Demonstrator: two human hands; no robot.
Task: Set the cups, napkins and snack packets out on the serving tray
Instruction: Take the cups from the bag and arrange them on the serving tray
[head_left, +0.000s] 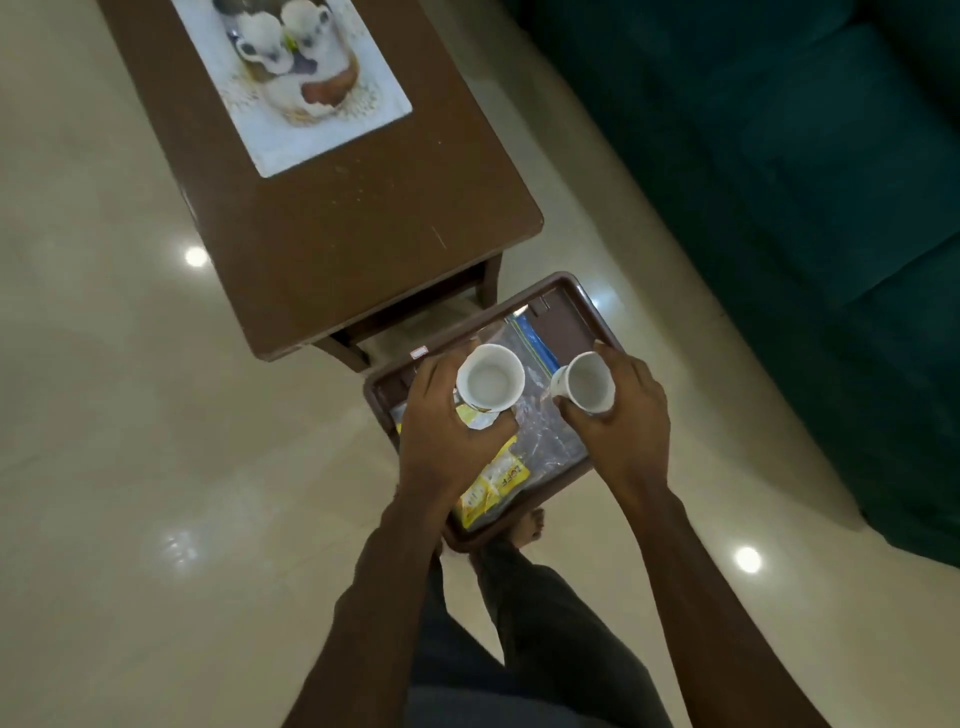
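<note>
I see the left hand (447, 415) wrapped around a white cup (490, 378) and the right hand (623, 410) gripping another white cup (587, 382), both mouths up, over the brown serving tray (566, 296). Its long axis runs near-left to far-right, just near the coffee table (363, 223). Yellow snack packets (493, 486) lie at its near end beside a clear zip bag (550, 441).
</note>
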